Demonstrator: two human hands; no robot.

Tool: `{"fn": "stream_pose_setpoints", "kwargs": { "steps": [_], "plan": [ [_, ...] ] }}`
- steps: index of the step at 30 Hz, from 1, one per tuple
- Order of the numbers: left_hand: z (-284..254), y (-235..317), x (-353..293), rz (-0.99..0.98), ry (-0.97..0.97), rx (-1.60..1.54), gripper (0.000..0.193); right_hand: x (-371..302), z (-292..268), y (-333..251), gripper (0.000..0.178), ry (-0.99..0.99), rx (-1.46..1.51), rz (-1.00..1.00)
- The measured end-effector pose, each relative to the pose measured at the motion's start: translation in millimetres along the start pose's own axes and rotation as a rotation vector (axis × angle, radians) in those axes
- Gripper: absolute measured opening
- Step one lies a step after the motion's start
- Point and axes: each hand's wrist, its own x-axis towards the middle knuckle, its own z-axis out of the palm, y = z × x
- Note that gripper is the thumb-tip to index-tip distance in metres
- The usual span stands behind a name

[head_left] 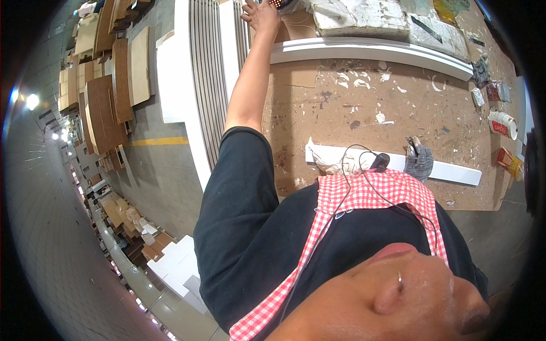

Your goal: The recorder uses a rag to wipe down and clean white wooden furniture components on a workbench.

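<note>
My bare left arm reaches straight ahead to the top edge, where my left hand is partly cut off. Its visible fingers are spread over the ends of long white boards, beside a dark thing with orange dots that I cannot make out. I see nothing gripped in that hand. My right hand does not show. Close to my chest, a white strip lies across the cardboard-brown worktop. A crumpled pale cloth and a grey knitted glove-like thing rest on the strip.
A long white profile crosses the worktop, with white wrapped blocks behind it. Small cartons and a paper cup line the right edge. Grooved white panels run along the left; stacked brown boards stand beyond on the floor.
</note>
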Motion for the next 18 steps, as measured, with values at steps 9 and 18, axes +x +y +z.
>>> {"fn": "stream_pose_setpoints", "kwargs": {
  "steps": [9, 18],
  "plan": [
    [19, -17, 9, -0.02, 0.058, 0.083, 0.041, -5, 4, -6, 0.035, -0.074, -0.073, 0.294],
    [0, -4, -5, 0.068, 0.03, 0.003, 0.044, -9, 4, -1, 0.035, -0.048, -0.059, 0.247]
  ]
}}
